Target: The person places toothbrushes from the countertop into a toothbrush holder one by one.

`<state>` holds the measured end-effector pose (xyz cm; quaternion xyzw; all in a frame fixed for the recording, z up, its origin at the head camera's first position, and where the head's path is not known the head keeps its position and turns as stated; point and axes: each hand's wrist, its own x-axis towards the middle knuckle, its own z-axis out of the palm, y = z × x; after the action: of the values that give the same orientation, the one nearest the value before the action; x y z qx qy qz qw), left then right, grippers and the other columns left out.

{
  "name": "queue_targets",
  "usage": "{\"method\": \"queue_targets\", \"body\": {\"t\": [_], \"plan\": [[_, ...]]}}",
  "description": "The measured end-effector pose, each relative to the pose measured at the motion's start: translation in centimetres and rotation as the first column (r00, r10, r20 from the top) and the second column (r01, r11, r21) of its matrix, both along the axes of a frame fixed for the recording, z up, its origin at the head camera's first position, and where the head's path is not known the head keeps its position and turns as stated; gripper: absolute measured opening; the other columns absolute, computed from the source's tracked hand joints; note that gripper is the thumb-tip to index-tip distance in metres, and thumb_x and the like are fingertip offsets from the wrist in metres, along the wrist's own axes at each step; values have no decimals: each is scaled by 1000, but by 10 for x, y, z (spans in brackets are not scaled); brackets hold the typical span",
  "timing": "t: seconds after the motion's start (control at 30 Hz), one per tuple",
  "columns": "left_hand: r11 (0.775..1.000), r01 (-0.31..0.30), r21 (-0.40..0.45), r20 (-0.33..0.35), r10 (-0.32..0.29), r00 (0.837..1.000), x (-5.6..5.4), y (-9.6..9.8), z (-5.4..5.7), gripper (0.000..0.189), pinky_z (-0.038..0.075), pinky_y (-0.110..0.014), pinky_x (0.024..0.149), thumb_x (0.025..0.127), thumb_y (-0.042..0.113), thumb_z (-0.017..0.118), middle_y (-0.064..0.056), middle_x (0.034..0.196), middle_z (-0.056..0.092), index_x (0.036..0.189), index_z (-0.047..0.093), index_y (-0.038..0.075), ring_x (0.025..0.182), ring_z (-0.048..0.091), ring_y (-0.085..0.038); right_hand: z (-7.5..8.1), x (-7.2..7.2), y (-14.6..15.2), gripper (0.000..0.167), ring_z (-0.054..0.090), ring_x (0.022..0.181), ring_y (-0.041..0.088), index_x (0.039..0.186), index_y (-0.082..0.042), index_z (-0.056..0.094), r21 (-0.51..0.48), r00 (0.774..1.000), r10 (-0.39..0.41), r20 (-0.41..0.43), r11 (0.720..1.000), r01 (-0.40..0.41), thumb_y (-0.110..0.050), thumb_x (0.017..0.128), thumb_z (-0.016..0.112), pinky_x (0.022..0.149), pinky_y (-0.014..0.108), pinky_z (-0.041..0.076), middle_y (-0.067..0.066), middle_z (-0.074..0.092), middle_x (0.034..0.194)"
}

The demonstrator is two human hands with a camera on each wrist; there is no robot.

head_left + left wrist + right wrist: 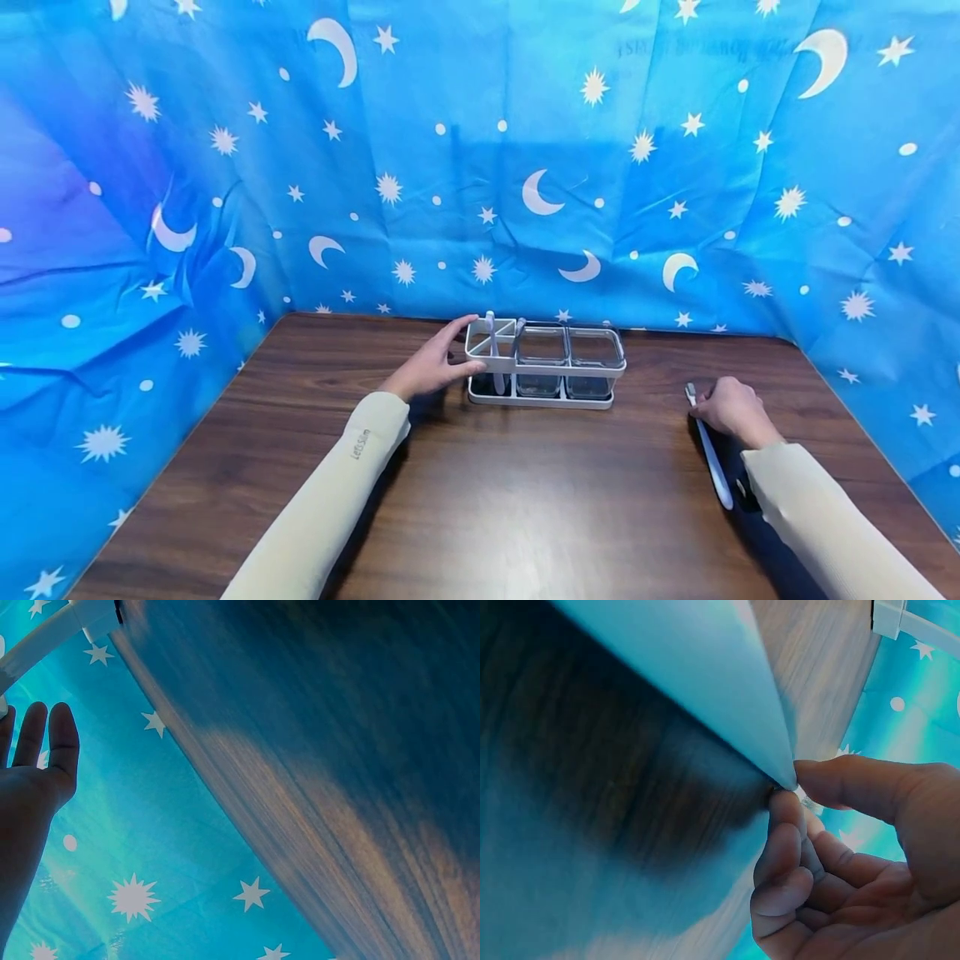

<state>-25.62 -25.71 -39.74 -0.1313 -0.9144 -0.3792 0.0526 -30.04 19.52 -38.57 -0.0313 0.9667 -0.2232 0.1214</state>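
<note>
A white toothbrush holder (pixel 543 401) with a slatted top stands at the back middle of the table. My left hand (pixel 433 363) grips its left end, thumb at the front rim and a finger at the back corner; the other fingers (pixel 64 739) stretch straight in the left wrist view. One toothbrush (pixel 495 354) leans upright in the holder's divided left section. To the right, my right hand (pixel 733 410) pinches a second, pale toothbrush (pixel 714 467) near its head, between thumb and index finger (pixel 786 806). Its handle points toward me, low over the table.
Two clear square cups (pixel 542 346) sit side by side in the holder's middle and right sections. The brown wooden table (pixel 525 500) is bordered by a blue cloth (pixel 465 208) with moons and stars behind and at both sides.
</note>
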Motion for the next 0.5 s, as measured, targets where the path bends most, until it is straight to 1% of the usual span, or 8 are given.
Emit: {"method": "queue_targets", "body": {"t": [0.07, 0.13, 0.2, 0.27, 0.4, 0.47, 0.5], "plan": [[1000, -6, -8, 10, 6, 1000, 2, 2, -4, 84, 37, -53, 99, 82, 60, 62, -4, 152, 24, 150, 21, 33, 130, 36, -30, -3, 3, 1, 21, 49, 65, 25, 70, -1, 61, 7, 1000, -4, 2, 1000, 4, -10, 88, 62, 57, 35, 40, 9, 51, 67], [1000, 1, -1, 20, -1, 1000, 4, 3, -6, 84, 38, -52, 98, 82, 57, 63, -4, 151, 25, 150, 21, 31, 127, 38, -30, -4, 5, 2, 20, 49, 66, 25, 70, 0, 62, 14, 1000, -8, -1, 1000, 9, -10, 87, 63, 59, 36, 40, 9, 52, 67], [1000, 2, 5, 26, -2, 1000, 5, 5, -7, 83, 39, -50, 98, 83, 55, 64, -3, 150, 26, 150, 22, 30, 125, 40, -28, -2, 6, 2, 19, 50, 67, 26, 72, 1, 63, 21, 1000, -12, -13, 1000, 12, -11, 87, 62, 60, 37, 40, 9, 53, 68], [1000, 3, 14, 25, -3, 1000, 5, 6, -6, 82, 40, -49, 98, 83, 54, 65, -3, 150, 27, 150, 22, 30, 124, 41, -27, 2, 6, 1, 19, 51, 68, 26, 76, 3, 66, 3, 999, -19, -28, 1000, 20, -11, 88, 62, 59, 37, 40, 10, 57, 70], [1000, -4, 10, 19, 4, 1000, 4, 5, -1, 82, 39, -49, 98, 83, 54, 64, -2, 150, 26, 149, 22, 32, 126, 39, -26, 16, 6, -5, 20, 52, 67, 25, 83, 6, 67, -60, 992, -18, -126, 998, 10, -14, 88, 63, 55, 35, 42, 11, 60, 73], [1000, -10, 1, 15, 10, 1000, 4, 2, 2, 82, 39, -49, 99, 83, 56, 64, -3, 151, 25, 149, 21, 32, 127, 38, -26, 26, 7, -13, 21, 54, 66, 25, 87, 6, 66, -111, 981, -18, -193, 994, -4, -15, 88, 65, 53, 34, 45, 14, 62, 75], [1000, -12, -3, 12, 12, 1000, 4, -1, 4, 83, 39, -49, 99, 83, 56, 64, -3, 151, 25, 150, 21, 32, 128, 38, -27, 31, 6, -18, 22, 54, 66, 25, 88, 6, 66, -131, 971, -18, -238, 991, -14, -16, 88, 66, 53, 33, 45, 14, 62, 77]]}}
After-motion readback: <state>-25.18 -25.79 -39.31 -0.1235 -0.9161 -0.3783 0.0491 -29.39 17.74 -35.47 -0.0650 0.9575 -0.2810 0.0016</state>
